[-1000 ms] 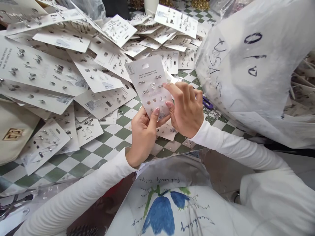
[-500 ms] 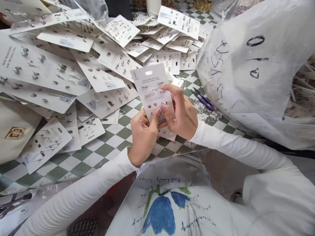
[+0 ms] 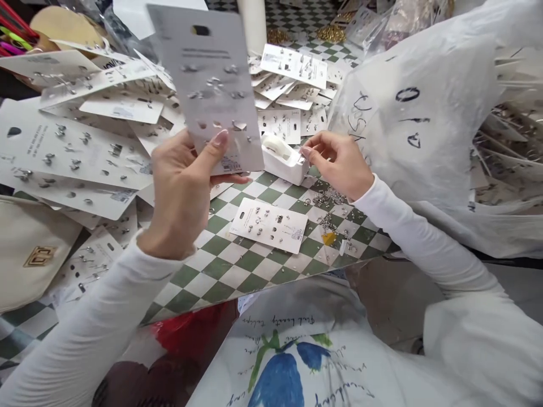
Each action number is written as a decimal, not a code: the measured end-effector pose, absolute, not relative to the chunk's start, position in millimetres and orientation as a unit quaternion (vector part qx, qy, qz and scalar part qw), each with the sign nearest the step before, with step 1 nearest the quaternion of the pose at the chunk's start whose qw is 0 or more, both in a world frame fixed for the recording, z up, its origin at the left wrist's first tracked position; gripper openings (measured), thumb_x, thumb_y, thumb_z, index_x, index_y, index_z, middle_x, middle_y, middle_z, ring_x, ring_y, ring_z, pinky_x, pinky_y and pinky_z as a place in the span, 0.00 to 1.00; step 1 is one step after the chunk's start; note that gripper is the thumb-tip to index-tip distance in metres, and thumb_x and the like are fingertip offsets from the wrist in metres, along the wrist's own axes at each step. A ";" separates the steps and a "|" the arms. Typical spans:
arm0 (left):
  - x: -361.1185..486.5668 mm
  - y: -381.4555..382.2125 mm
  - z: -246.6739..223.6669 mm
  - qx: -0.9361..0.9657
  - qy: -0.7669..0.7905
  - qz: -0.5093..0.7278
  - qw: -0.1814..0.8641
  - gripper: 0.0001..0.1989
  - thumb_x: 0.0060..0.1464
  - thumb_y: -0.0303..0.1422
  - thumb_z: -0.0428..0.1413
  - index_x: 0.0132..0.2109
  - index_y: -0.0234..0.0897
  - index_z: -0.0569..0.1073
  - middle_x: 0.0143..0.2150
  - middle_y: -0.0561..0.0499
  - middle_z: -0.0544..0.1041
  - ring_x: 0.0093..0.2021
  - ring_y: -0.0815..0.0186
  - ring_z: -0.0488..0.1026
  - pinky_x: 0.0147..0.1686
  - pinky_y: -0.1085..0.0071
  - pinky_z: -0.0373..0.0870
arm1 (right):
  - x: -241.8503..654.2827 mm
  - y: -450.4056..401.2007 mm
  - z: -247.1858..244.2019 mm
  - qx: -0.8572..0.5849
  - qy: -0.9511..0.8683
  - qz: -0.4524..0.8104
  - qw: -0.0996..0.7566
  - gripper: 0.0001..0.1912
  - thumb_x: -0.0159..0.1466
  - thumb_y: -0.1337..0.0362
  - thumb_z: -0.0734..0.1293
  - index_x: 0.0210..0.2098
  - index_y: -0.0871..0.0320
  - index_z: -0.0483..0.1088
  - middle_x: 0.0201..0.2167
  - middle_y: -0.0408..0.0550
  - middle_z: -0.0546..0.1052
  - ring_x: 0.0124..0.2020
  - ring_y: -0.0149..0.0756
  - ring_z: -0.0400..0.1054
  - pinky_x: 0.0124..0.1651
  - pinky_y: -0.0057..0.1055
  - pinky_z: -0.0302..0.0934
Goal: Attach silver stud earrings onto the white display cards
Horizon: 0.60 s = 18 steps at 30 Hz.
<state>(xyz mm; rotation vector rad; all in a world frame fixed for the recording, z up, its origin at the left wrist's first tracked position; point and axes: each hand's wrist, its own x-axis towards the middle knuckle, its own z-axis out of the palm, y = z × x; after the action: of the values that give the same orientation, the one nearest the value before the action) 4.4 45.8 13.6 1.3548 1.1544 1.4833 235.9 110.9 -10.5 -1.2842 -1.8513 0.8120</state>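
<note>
My left hand is raised and holds a white earring card upright between thumb and fingers, with several studs on it. My right hand is apart from that card, its fingertips pinched at the end of a white tape dispenser. Whether those fingers hold a bit of tape is too small to tell. Below them, loose silvery earrings lie scattered on the table, and a flat earring card lies just to their left.
A heap of earring cards covers the left of the green-and-white checkered table. A large written-on plastic bag bulges on the right. A beige bag with a gold clasp sits at left. A blue tulip print shows on my front.
My left hand has lifted the card up and leftward, away from my right hand. My right hand has let go of the card and moved to the tape dispenser. The view has shifted.
</note>
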 end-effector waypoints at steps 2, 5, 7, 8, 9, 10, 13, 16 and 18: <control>3.9 62.6 11.2 0.555 0.439 0.543 0.452 0.12 0.65 0.43 0.61 0.49 0.43 0.81 0.53 0.51 0.81 0.47 0.51 0.80 0.29 0.57 0.84 | 235.5 114.2 -11.8 -0.503 -0.718 0.319 0.361 0.05 0.69 0.66 0.71 0.36 0.59 0.74 0.30 0.44 0.77 0.26 0.31 0.66 0.29 0.32 0.60; 10.1 82.0 -1.2 0.555 0.412 0.508 0.513 0.16 0.63 0.49 0.61 0.47 0.43 0.80 0.50 0.47 0.82 0.39 0.55 0.81 0.24 0.60 0.81 | 233.0 120.1 -7.2 -0.508 -0.732 0.305 0.337 0.07 0.68 0.66 0.72 0.33 0.59 0.73 0.28 0.45 0.77 0.26 0.32 0.66 0.31 0.33 0.60; 15.0 90.0 -9.4 0.556 0.398 0.509 0.524 0.18 0.62 0.51 0.61 0.48 0.42 0.80 0.48 0.45 0.82 0.33 0.57 0.80 0.23 0.59 0.80 | 230.3 125.3 -2.0 -0.524 -0.738 0.290 0.310 0.09 0.68 0.65 0.74 0.31 0.58 0.73 0.27 0.45 0.77 0.25 0.33 0.65 0.31 0.35 0.60; 16.7 92.5 -12.5 0.555 0.392 0.511 0.526 0.19 0.62 0.51 0.61 0.48 0.41 0.80 0.48 0.44 0.82 0.31 0.57 0.80 0.23 0.59 0.79 | 228.9 127.9 0.5 -0.534 -0.739 0.285 0.296 0.10 0.67 0.65 0.74 0.30 0.58 0.73 0.26 0.45 0.76 0.25 0.33 0.65 0.32 0.35 0.60; 17.6 94.1 -15.0 0.553 0.389 0.515 0.527 0.19 0.62 0.50 0.62 0.48 0.40 0.80 0.48 0.43 0.82 0.31 0.58 0.81 0.23 0.59 0.79 | 227.6 130.2 2.8 -0.541 -0.739 0.284 0.285 0.10 0.68 0.66 0.73 0.30 0.58 0.73 0.26 0.46 0.76 0.25 0.33 0.65 0.31 0.36 0.60; 17.8 94.9 -16.9 0.550 0.388 0.517 0.528 0.19 0.62 0.49 0.62 0.48 0.40 0.80 0.48 0.43 0.81 0.31 0.57 0.81 0.24 0.60 0.80 | 226.5 132.1 4.9 -0.544 -0.739 0.286 0.275 0.10 0.68 0.67 0.73 0.29 0.59 0.74 0.26 0.46 0.77 0.24 0.33 0.65 0.31 0.36 0.60; 15.3 94.8 -21.3 0.542 0.393 0.523 0.528 0.18 0.63 0.49 0.61 0.50 0.41 0.80 0.53 0.42 0.80 0.34 0.56 0.83 0.26 0.61 0.81 | 224.9 135.7 9.7 -0.534 -0.753 0.293 0.248 0.14 0.69 0.71 0.70 0.26 0.58 0.75 0.25 0.48 0.77 0.24 0.34 0.65 0.30 0.37 0.61; 12.3 94.8 -26.5 0.533 0.395 0.531 0.527 0.19 0.62 0.50 0.61 0.51 0.42 0.79 0.53 0.43 0.80 0.36 0.54 0.83 0.28 0.59 0.82 | 225.2 138.7 12.3 -0.531 -0.755 0.307 0.231 0.16 0.68 0.70 0.71 0.22 0.58 0.74 0.23 0.48 0.77 0.23 0.34 0.64 0.29 0.37 0.62; 11.9 95.6 -30.0 0.531 0.390 0.535 0.528 0.19 0.61 0.51 0.62 0.51 0.43 0.79 0.52 0.45 0.80 0.34 0.55 0.82 0.27 0.58 0.82 | 225.8 141.6 12.5 -0.530 -0.745 0.338 0.221 0.16 0.67 0.71 0.72 0.22 0.58 0.75 0.24 0.49 0.78 0.23 0.34 0.65 0.30 0.37 0.65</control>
<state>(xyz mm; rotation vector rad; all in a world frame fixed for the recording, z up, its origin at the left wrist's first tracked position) 11.9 95.6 -30.0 1.2691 0.9324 1.2779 225.8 141.6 12.5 -1.4662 -2.0602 0.9332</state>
